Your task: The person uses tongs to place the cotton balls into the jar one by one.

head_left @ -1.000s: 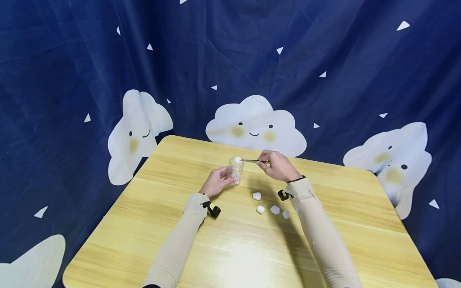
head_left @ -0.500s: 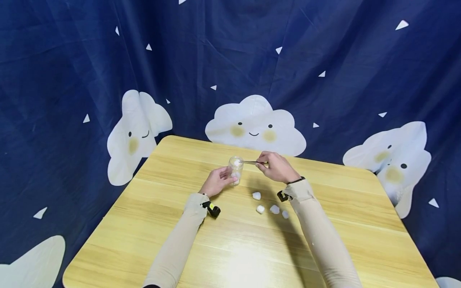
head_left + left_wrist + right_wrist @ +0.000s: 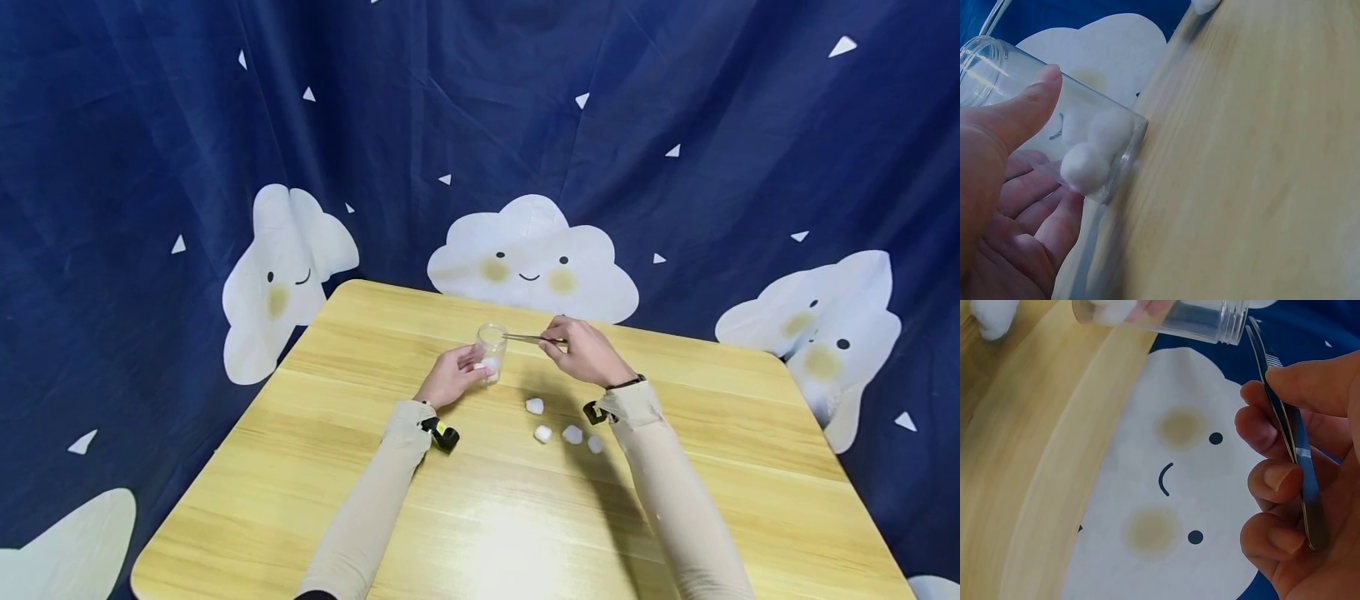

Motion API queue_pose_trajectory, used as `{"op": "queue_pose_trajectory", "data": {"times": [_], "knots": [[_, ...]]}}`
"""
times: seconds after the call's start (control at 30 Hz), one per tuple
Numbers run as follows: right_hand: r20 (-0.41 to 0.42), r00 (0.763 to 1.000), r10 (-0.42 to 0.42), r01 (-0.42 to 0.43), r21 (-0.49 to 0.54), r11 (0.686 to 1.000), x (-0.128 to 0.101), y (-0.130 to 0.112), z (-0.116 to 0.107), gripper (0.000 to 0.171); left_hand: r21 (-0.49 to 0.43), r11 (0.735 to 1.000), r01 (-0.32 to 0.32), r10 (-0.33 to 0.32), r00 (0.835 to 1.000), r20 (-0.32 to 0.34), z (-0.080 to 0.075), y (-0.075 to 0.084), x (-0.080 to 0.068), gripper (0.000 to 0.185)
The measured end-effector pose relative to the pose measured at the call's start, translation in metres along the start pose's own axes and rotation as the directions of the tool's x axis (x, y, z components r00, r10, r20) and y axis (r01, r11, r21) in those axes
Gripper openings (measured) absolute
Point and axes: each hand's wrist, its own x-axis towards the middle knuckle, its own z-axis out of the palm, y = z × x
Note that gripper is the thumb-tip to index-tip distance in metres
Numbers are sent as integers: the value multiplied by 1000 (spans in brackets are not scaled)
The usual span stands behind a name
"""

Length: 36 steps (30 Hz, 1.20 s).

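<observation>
My left hand [image 3: 450, 377] grips a clear jar [image 3: 492, 333] and holds it upright on the table. White cotton balls [image 3: 1087, 167] lie at the jar's bottom, seen through its wall in the left wrist view. With my right hand [image 3: 588, 354] I pinch metal tweezers [image 3: 1291, 434] between thumb and fingers. Their tips are slightly parted beside the jar's mouth, with nothing between them. Several loose cotton balls [image 3: 572, 435] rest on the table, nearer than the jar and below my right hand.
The wooden table [image 3: 300, 475] has rounded corners. A dark blue curtain [image 3: 510, 100] with white cloud and triangle prints hangs behind and around it. Wrist cameras [image 3: 442, 435] are strapped to both arms.
The cotton ball held in the tweezers at the jar's mouth has been let go and dropped inside. The tweezers have drawn slightly right, away from the opening. My left hand keeps its place.
</observation>
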Motion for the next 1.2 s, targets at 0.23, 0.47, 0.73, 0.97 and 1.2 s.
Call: {"op": "queue_pose_trajectory", "data": {"times": [0.23, 0.47, 0.73, 0.97, 1.2], "knots": [[-20, 1000, 16, -15, 21, 1000, -13, 5, -2, 14, 8, 1000, 9, -9, 1000, 9, -1, 2, 0, 66], [-44, 998, 40, -39, 20, 999, -28, 12, -2, 17, 21, 1000, 7, -7, 1000, 7, 0, 0, 3, 66], [-71, 993, 91, -86, 63, 994, -44, 15, 2, 18, 14, 1000, 23, -23, 1000, 7, 0, -2, 2, 67], [-83, 991, 102, -95, 83, 992, -58, 20, 8, 15, 14, 999, 35, -35, 999, -1, 0, 0, 1, 67], [-22, 992, 125, -122, 86, 989, -68, 29, 18, 18, 19, 999, 29, -30, 1000, 9, 0, -1, 2, 66]]}}
